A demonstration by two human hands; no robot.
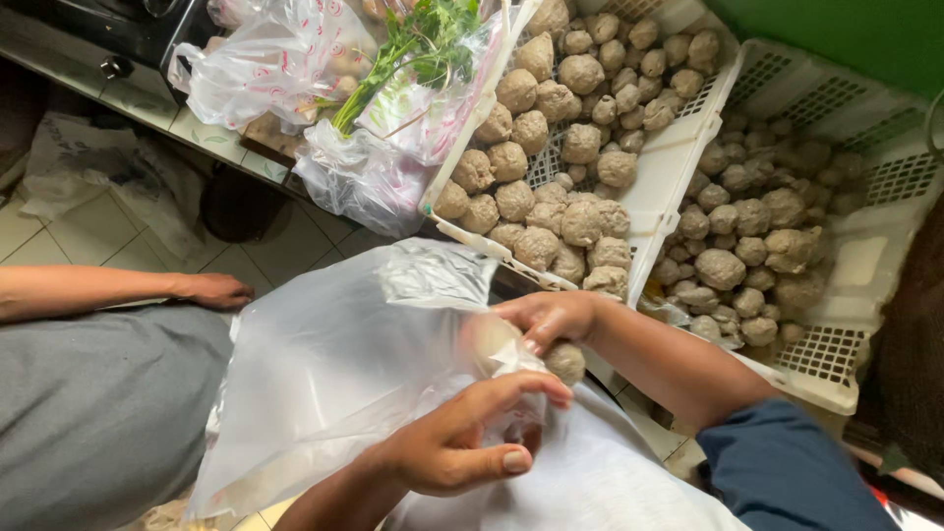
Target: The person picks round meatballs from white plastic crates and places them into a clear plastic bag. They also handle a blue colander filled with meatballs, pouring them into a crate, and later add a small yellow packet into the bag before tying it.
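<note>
My left hand (452,447) grips the near edge of a clear plastic bag (344,364) and holds its mouth apart over my lap. My right hand (551,317), on a blue-sleeved arm, is at the bag's mouth with its fingers closed around a brownish meatball (565,361). Just beyond it a white perforated crate (661,172) is piled with several meatballs (551,177). A second white crate (836,366) to the right holds several more meatballs (747,231).
Plastic bags with leafy greens (413,49) lie on a tiled counter at the back left, beside a dark stove (118,29). Another person's bare arm and hand (211,290) rest on grey-clothed legs (88,403) at the left. Pale floor tiles (285,246) show below.
</note>
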